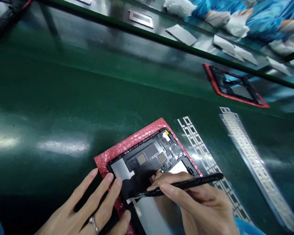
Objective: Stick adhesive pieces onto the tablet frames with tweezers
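A black tablet housing (147, 173) with its inner parts showing lies on pink bubble wrap (134, 137). My right hand (198, 199) grips black tweezers (186, 184) over the housing. The tips touch down near a small pale strip (130, 200) at the housing's left side; whether they pinch it I cannot tell. With fingers spread, my left hand (95, 205) rests along the left edge of the housing and the wrap. A ring sits on one of its fingers. Part of the housing's lower half is hidden behind my right hand.
Sheets of white adhesive pieces (201, 147) and a second clear strip sheet (254, 156) lie to the right. Another housing on pink wrap (235, 86) is at the back right. Beyond a dark rail (161, 37) are flat pale parts (181, 34) and gloved co-workers' hands (218, 18).
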{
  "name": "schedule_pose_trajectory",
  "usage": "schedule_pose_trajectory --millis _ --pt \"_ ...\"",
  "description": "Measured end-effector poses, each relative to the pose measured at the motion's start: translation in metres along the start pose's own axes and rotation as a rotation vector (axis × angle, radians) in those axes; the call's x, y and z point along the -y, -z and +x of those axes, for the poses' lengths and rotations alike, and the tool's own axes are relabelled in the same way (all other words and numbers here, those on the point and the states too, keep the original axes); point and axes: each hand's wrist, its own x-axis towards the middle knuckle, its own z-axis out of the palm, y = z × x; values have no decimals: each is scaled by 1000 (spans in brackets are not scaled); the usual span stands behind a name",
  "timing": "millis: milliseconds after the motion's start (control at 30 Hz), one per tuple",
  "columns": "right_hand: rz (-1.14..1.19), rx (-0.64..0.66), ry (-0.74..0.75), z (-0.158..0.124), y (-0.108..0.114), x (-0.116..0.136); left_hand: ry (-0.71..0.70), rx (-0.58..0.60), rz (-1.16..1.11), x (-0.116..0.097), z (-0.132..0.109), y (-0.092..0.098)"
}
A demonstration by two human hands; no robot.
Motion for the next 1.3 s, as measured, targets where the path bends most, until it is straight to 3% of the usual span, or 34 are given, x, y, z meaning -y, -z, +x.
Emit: schedule_pose_trajectory --millis 233,867,1300 --pt "-32 -32 -11 -1 0 -1 -80 32 20 6 1 3" --pt "-26 -23 -29 -2 1 0 -43 -21 -2 5 2 3" --pt "-48 -42 0 -3 1 -1 -85 47 23 6 5 3"
